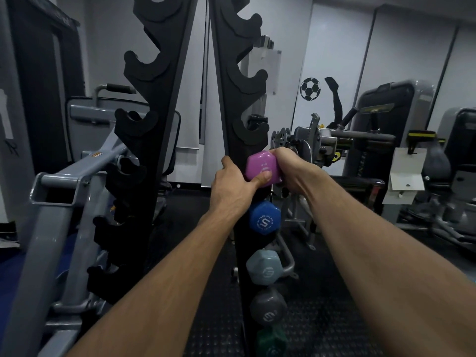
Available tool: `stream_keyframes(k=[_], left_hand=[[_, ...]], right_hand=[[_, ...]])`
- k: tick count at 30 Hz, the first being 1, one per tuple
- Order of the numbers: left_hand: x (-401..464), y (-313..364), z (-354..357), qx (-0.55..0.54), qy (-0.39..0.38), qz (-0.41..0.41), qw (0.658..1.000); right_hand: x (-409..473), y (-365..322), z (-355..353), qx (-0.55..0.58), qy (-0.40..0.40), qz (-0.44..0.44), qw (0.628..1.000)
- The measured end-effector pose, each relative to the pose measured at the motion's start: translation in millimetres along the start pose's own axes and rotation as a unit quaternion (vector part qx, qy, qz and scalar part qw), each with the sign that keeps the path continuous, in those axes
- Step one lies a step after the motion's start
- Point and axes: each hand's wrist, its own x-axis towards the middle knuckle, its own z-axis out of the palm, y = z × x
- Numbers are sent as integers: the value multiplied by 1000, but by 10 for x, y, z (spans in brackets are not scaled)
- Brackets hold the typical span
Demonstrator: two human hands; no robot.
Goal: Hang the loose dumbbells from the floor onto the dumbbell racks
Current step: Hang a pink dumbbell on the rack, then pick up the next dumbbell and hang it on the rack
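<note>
Both hands hold a purple dumbbell [258,164] against the right black rack [239,99] at mid height. My left hand [231,181] grips the rack-side of it, thumb pressed on the hexagonal end face. My right hand [288,168] wraps the far side. Below it on the same rack hang a blue dumbbell [265,219], a light blue-grey dumbbell [265,266], a dark grey dumbbell [268,306] and a green dumbbell [271,341]. The hooks above the purple one are bare. The left black rack [149,104] carries nothing that I can see.
A grey steel machine frame [64,202] stands close on the left. Weight machines [386,140] fill the right side by the white wall. Black rubber flooring [322,318] runs between the racks and the machines.
</note>
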Motion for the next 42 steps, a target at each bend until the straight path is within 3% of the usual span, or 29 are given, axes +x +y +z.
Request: stream_keyframes(k=[3, 8, 11, 20, 23, 27, 33, 37, 42], left_hand=[[-29, -28, -12, -24, 5, 4, 1000], [-197, -184, 47, -60, 31, 21, 997], [-366, -306, 97, -47, 67, 33, 996], [-1005, -1027, 331, -66, 92, 7, 994], [-1254, -1483, 479, -39, 50, -54, 997], [-1660, -2112, 694, 18, -66, -143, 987], [-2438, -3051, 962, 115, -272, -276, 915], [-2864, -3470, 1132, 125, -317, -321, 883], [-3346, -3997, 1345, 182, -370, -361, 836]], right_hand=[[-36, 12, -6, -7, 25, -26, 999], [-67, 224, 82, 57, 138, -93, 984], [-199, 372, 128, 18, 225, -154, 962], [-998, 1369, 392, -65, 370, -265, 888], [-1283, 1960, 567, -76, 348, -254, 899], [-1557, 2806, 847, -111, 294, -184, 931], [-1930, 4076, 1245, -188, 155, 5, 970], [-2096, 4693, 1443, -215, 22, 110, 970], [-2325, 5433, 1721, -266, -92, 211, 936]])
